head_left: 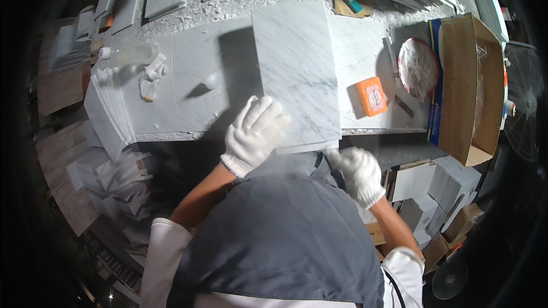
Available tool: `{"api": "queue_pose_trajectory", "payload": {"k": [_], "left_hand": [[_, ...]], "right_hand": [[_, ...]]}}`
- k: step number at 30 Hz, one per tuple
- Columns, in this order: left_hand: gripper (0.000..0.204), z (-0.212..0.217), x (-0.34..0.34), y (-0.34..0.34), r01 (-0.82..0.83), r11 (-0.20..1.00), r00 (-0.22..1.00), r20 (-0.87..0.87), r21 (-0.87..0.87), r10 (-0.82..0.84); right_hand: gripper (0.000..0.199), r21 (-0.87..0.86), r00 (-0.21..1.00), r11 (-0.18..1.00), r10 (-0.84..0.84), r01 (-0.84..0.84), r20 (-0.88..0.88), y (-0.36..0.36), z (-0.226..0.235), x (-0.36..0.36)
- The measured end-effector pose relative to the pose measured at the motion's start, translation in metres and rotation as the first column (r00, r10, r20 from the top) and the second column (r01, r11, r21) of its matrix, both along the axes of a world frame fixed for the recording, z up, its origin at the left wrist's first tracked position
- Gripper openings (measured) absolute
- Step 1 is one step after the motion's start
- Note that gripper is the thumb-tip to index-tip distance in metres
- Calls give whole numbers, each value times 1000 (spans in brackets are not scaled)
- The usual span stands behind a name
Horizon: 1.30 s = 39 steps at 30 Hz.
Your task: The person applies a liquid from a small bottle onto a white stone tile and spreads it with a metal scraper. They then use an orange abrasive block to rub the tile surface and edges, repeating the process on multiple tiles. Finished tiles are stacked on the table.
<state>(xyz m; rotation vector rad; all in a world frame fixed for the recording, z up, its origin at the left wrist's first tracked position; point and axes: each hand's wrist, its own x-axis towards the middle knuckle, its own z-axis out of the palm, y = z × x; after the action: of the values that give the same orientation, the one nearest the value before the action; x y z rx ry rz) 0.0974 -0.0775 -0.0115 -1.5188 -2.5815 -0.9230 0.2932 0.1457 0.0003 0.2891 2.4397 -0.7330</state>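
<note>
Marble slab [297, 68], white, grey-veined. Head view. Location: middle of worktop [194, 51], near end at front edge, just beyond grey apron [279, 234]. Left hand [255, 134]: gloved, fingers extended, over slab's left edge near close corner. Right hand [359, 172]: gloved, fingers curled, beside near right corner; grip cannot be told. Handling, judged: steady flat palm, near end well supported. Long axis: front to back, far end slightly leftward.
</note>
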Motion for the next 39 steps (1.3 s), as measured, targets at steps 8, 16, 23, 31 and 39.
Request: {"api": "queue_pose_trajectory", "payload": {"k": [8, 16, 23, 31, 39], "left_hand": [[24, -36, 8, -9, -401, 916, 851, 369, -1, 373], [50, -31, 5, -9, -541, 795, 261, 844, -275, 469], [74, -45, -2, -5, -476, 779, 409, 681, -409, 607], [57, -26, -19, -14, -449, 708, 432, 561, -545, 706], [38, -13, -66, -25, -603, 797, 534, 720, -42, 442]], "right_hand": [[30, -589, 501, 461, -859, 664, -107, -6, -16, 72], [30, -666, 527, 452, -844, 593, -103, -4, -45, -32], [16, -380, 688, 814, -576, 439, -441, -22, -31, -55], [33, -264, 693, 958, -268, 116, -669, -45, -11, -62], [27, -616, 493, 756, -631, 221, -599, -21, -45, -67]]}}
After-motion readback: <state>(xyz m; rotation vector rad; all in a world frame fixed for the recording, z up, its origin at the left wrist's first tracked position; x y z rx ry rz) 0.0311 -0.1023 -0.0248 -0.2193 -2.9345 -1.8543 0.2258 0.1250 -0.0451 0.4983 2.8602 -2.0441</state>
